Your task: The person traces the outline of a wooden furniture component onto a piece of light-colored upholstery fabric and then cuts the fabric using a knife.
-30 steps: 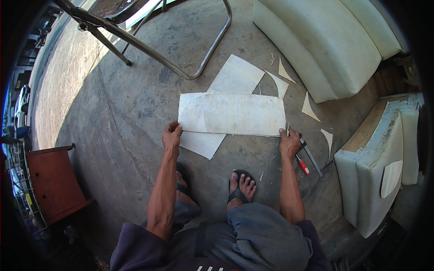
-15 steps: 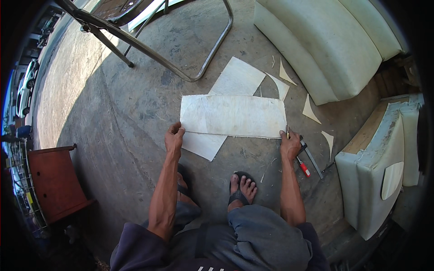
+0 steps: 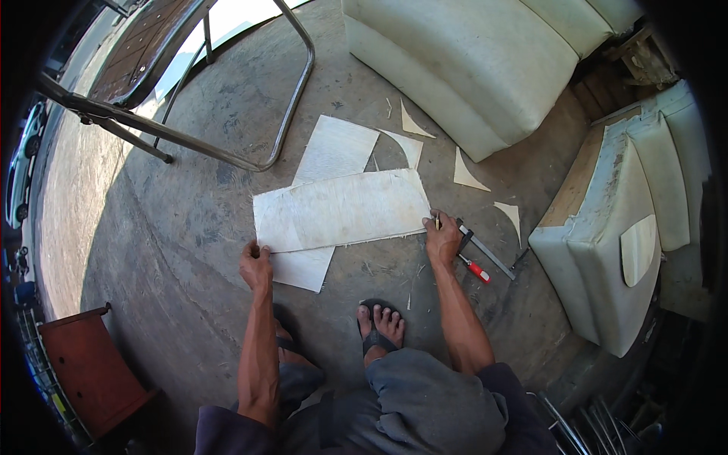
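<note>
A thin whitish plywood panel (image 3: 341, 211) with a slightly curved far edge is held between my two hands, over another sheet. My left hand (image 3: 256, 265) is closed on its near left corner, thumb on top. At the near right corner my right hand (image 3: 442, 238) grips the panel, with a thin yellowish pencil-like stick (image 3: 437, 221) between its fingers. Beneath, a pale plywood sheet (image 3: 337, 148) lies slantwise on the floor, its middle hidden by the panel. Close to my right hand rests a bar clamp (image 3: 491, 256) with a red handle.
Curved and pointed offcuts (image 3: 470, 173) are scattered on the concrete floor. A cream upholstered seat section (image 3: 462, 68) stands at the far right, another (image 3: 591, 235) at the right. A metal-framed chair (image 3: 258, 163) stands far left, and a reddish-brown panel (image 3: 95, 371) near left.
My view has turned rightward, so the surroundings appear shifted left. The panel now slants in the picture, its right end farther up. Both hands keep their hold on its corners.
</note>
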Motion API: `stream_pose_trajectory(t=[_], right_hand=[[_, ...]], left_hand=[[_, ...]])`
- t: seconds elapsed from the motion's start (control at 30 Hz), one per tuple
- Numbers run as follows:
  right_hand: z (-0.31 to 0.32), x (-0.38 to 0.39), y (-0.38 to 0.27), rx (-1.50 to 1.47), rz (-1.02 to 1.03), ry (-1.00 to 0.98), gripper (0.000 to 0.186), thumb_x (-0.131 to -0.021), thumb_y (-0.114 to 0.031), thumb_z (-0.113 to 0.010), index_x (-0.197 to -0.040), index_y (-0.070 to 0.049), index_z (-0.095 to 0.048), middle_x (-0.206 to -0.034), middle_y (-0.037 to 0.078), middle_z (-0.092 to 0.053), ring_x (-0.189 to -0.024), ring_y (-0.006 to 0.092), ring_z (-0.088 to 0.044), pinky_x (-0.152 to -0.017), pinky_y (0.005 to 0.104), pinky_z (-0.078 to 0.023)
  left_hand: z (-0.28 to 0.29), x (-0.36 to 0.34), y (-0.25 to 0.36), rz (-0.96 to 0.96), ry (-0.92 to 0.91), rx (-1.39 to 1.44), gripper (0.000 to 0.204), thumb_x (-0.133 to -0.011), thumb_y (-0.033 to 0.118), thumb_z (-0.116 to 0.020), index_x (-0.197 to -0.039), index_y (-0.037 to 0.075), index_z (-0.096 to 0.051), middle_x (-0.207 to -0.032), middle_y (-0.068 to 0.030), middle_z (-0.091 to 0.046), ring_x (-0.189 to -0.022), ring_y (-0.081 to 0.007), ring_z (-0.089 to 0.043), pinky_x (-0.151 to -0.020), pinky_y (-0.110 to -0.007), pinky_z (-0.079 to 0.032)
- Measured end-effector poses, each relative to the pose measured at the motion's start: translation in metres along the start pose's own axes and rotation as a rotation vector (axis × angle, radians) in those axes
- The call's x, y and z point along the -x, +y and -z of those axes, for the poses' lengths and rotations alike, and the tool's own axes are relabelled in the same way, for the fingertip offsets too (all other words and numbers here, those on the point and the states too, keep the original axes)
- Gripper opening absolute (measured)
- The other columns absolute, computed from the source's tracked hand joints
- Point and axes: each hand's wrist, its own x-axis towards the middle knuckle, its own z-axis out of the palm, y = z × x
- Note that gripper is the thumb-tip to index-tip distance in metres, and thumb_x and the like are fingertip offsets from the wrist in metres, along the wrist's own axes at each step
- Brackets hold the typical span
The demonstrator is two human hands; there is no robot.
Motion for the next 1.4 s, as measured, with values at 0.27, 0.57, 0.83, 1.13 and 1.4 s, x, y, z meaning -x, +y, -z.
stream_pose_trajectory(t=[0.27,0.57,0.83,1.13,1.4], right_hand=[[-0.005,0.002,-0.010,-0.024,0.020,0.040,0.036,-0.082,-0.015,-0.082,-0.115,-0.004,-0.073,-0.102,0.018,-0.067,-0.094,0.0375,-0.067,-0.085,0.0448,-0.052],[-0.004,-0.004,-0.008,-0.012,-0.109,-0.080,0.036,-0.082,-0.017,-0.083,-0.113,-0.003,-0.072,-0.099,0.021,-0.074,-0.091,0.0352,-0.071,-0.083,0.0426,-0.053],[-0.001,-0.013,0.010,0.016,-0.077,-0.064,0.038,-0.084,-0.025,-0.082,-0.117,-0.009,-0.072,-0.090,0.012,-0.073,-0.085,0.0272,-0.070,-0.081,0.0395,-0.053],[0.002,-0.013,0.004,0.027,-0.099,-0.093,0.038,-0.083,-0.025,-0.083,-0.116,-0.010,-0.073,-0.090,0.012,-0.074,-0.085,0.0268,-0.071,-0.080,0.0399,-0.053],[-0.004,0.003,-0.004,0.031,0.025,0.008,0.037,-0.086,-0.019,-0.079,-0.121,-0.008,-0.072,-0.106,0.019,-0.072,-0.097,0.0360,-0.069,-0.086,0.0444,-0.053]], left_hand=[[-0.002,-0.011,-0.016,-0.107,0.043,-0.112,0.041,-0.083,0.016,-0.082,-0.120,0.001,-0.073,-0.112,-0.0164,-0.068,-0.096,-0.0307,-0.069,-0.090,-0.041,-0.054],[0.027,-0.069,-0.010,0.005,-0.259,-0.205,0.041,-0.069,0.019,-0.094,-0.100,0.002,-0.071,-0.094,-0.0132,-0.075,-0.089,-0.0275,-0.071,-0.080,-0.040,-0.054],[0.021,-0.079,0.013,0.026,-0.464,-0.327,0.036,-0.068,0.021,-0.095,-0.092,0.004,-0.074,-0.093,-0.0105,-0.076,-0.086,-0.0224,-0.070,-0.077,-0.038,-0.053],[0.021,-0.072,0.025,-0.054,-0.395,-0.565,0.045,-0.068,0.030,-0.095,-0.102,0.006,-0.078,-0.104,-0.0123,-0.078,-0.099,-0.0283,-0.074,-0.086,-0.041,-0.056],[0.028,-0.088,0.026,0.023,-0.472,-0.579,0.055,-0.066,0.035,-0.097,-0.105,0.000,-0.079,-0.106,-0.0189,-0.078,-0.098,-0.0309,-0.075,-0.086,-0.039,-0.057]])
